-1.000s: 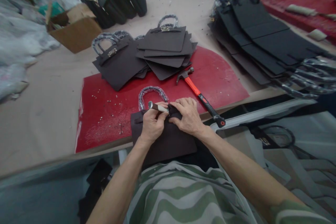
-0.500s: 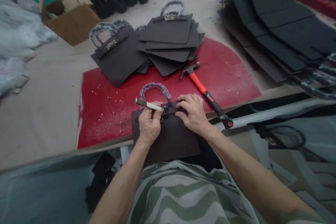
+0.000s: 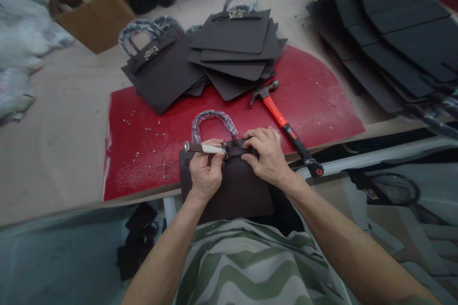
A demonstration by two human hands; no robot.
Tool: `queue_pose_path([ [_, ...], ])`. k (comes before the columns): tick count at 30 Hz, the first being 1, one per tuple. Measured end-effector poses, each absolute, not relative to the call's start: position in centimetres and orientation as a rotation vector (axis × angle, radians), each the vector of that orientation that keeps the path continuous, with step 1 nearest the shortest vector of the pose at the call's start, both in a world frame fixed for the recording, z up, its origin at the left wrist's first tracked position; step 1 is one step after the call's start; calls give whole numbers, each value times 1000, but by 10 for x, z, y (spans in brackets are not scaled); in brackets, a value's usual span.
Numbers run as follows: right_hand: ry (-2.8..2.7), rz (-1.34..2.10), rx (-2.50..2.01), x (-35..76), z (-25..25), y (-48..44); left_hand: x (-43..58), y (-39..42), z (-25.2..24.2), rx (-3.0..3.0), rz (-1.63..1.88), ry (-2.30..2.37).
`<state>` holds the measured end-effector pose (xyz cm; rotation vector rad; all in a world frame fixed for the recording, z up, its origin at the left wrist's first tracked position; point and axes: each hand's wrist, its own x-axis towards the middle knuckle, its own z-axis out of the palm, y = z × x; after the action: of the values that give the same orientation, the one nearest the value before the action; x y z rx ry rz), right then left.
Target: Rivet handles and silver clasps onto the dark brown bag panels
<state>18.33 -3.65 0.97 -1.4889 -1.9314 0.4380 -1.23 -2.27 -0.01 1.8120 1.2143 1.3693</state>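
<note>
A dark brown bag panel [image 3: 232, 188] with a plastic-wrapped handle [image 3: 213, 120] lies at the near edge of a red mat [image 3: 143, 133]. My left hand [image 3: 205, 171] is closed round a thin metal tool with a white-taped shaft [image 3: 203, 148], its tip at the strap below the handle. My right hand [image 3: 266, 157] presses its fingers down on that strap, holding the panel still.
A hammer with an orange and black grip [image 3: 286, 126] lies on the mat right of my hands. Small metal studs [image 3: 148, 147] are scattered to the left. Stacks of finished dark panels [image 3: 214, 52] lie beyond, more at the right [image 3: 393, 33]. A cardboard box [image 3: 95, 16] stands far left.
My left hand has shifted the tool so its tip sits at the strap, and my right hand's fingers have slid along the strap. The view has tilted slightly downward.
</note>
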Motion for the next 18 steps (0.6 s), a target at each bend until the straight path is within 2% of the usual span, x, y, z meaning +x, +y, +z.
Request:
queue_pose_path([
  [8, -1923, 427, -1504, 184, 8, -41, -14, -20, 1, 1833, 1332, 1238],
  [18, -1789, 237, -1834, 181, 20, -75, -14, -19, 3, 1854, 1292, 1207],
])
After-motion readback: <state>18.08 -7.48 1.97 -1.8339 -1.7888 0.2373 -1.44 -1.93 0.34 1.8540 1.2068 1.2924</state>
